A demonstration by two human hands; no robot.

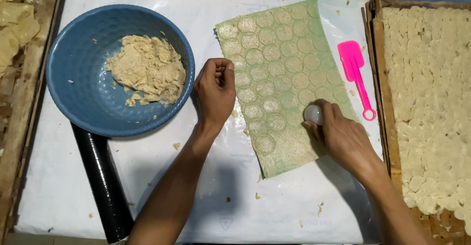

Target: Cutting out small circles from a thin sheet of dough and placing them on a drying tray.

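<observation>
R hand (pixel 343 134) gripping 1 round cutter (pixel 313 114) on 1 dough sheet (pixel 289 48); L hand (pixel 215 92) curled.

The person is wearing nothing on either forearm: no sleeves are showing, and the bare left hand (pixel 215 92) and bare right hand (pixel 341 136) are carrying no gloves, rings or watch.
</observation>
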